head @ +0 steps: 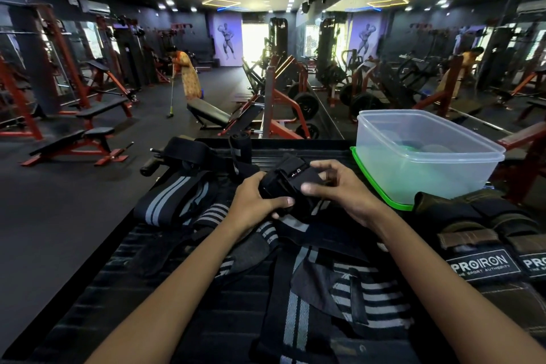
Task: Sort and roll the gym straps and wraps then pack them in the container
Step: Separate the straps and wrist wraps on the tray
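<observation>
Gripping a rolled black wrap between them, left hand and right hand curl round its ends.

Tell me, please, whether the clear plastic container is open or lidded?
Open. The clear container has no lid on top; it stands on its green lid.

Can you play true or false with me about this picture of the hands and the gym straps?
1. Both hands hold one black wrap. True.
2. The clear container is stuffed full of rolled straps. False: no straps are in it.
3. The container sits on a green lid. True.
4. The left hand is resting flat on the table. False: it grips the wrap, like the right hand.
5. Striped wraps lie loose below the hands. True.
</observation>
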